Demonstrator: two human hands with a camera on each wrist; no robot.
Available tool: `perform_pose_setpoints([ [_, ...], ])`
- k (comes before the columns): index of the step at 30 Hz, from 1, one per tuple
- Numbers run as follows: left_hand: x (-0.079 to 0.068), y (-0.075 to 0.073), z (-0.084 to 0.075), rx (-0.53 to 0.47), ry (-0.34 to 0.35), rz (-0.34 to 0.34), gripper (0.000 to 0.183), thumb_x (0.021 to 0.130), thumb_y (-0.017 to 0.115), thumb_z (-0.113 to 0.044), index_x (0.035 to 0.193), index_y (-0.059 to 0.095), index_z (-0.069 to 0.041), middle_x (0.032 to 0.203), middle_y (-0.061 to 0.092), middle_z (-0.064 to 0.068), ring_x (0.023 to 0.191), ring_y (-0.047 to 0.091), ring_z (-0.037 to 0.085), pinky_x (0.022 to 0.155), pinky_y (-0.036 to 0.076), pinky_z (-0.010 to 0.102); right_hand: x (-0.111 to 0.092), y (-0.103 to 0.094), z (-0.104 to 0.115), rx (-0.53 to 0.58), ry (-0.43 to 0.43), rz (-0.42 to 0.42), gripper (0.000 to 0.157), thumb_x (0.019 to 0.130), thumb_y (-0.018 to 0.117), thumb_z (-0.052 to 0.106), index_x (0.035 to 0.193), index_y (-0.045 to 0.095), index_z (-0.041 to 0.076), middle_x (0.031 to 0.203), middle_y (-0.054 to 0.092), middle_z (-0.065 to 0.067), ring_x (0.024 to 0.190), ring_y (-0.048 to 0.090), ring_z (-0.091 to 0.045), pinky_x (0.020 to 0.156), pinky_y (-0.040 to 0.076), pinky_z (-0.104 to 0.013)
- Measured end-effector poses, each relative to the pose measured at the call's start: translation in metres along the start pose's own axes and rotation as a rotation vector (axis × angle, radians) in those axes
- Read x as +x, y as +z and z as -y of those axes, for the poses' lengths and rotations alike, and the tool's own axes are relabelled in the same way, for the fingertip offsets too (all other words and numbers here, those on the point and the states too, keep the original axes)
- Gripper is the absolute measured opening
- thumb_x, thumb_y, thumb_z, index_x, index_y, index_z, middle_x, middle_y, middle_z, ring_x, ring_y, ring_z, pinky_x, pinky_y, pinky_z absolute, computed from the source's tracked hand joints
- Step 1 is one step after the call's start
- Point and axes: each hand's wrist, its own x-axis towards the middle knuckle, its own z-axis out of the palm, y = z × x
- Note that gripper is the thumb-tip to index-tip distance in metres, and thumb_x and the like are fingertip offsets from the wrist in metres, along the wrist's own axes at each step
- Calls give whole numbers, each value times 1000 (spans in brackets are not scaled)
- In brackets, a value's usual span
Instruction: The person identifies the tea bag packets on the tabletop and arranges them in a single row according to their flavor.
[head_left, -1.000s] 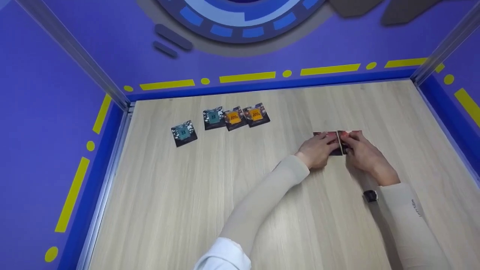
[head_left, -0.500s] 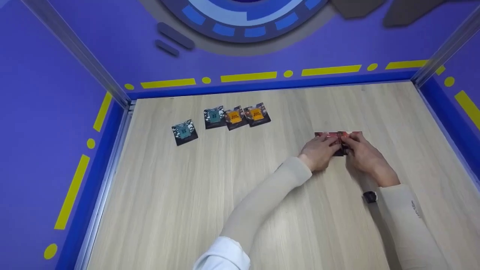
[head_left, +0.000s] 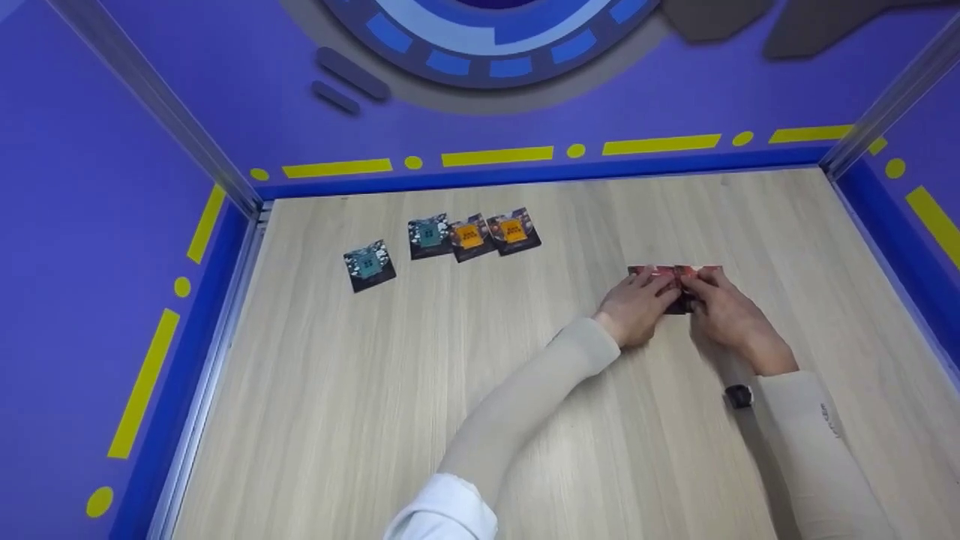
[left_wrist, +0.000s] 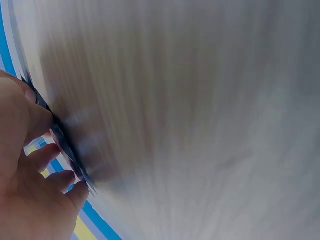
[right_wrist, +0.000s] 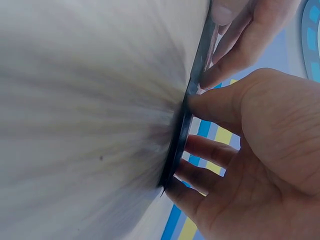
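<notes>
Two flat, square red-and-black packets lie side by side at the right of the table in the head view: the left packet (head_left: 677, 307) and the right packet (head_left: 684, 271). Their inner edges meet or overlap slightly. The fingers of my left hand (head_left: 634, 307) rest across the left packet and hide much of it. My right hand (head_left: 729, 316) lays its fingertips on the right packet, thumb close to the near edge. In the right wrist view the right hand's fingers (right_wrist: 202, 147) are nearly straight along the thin dark packet edge (right_wrist: 176, 145).
Farther left lie a teal packet (head_left: 369, 266) by itself and a row of another teal packet (head_left: 429, 234) with two orange packets (head_left: 470, 236), (head_left: 514, 230). Blue panels (head_left: 480, 120) with yellow marks enclose the wooden table (head_left: 375, 390) at the back and sides.
The line of table between the two red-and-black packets has closed as their inner edges came together. Both hands have shifted only slightly; the teal and orange packets stay put.
</notes>
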Motion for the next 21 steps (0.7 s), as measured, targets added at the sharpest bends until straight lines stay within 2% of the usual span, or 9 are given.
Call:
perform_pose_setpoints([
  [6,-6,1,9,-7,-21,-37,55,114,42,-31,168,32,-29,174,31,-6,162,30,24,128,34,36,-2,0,2,21,5,-17,51,103,52,-1,154,49,-9,148,43,-36,133,51,-58,106,47,-69],
  [10,-11,3,20,-14,-47,-63,53,114,40,-33,167,36,-27,174,33,-4,161,33,26,128,34,36,-3,1,1,11,7,-19,50,104,55,1,152,50,-10,146,42,-34,130,53,-56,102,49,-68],
  [14,-15,3,36,-34,-111,-86,50,115,37,-36,165,40,-26,173,36,-1,160,34,28,129,33,38,-3,2,1,9,16,-20,50,104,56,3,153,50,-10,147,42,-34,130,54,-56,101,50,-68],
  [21,-18,3,64,-82,-263,-130,52,114,43,-39,163,43,-23,172,38,1,160,35,30,128,35,42,-1,4,2,15,32,-23,51,103,55,3,153,50,-10,148,43,-35,131,54,-58,103,48,-70],
])
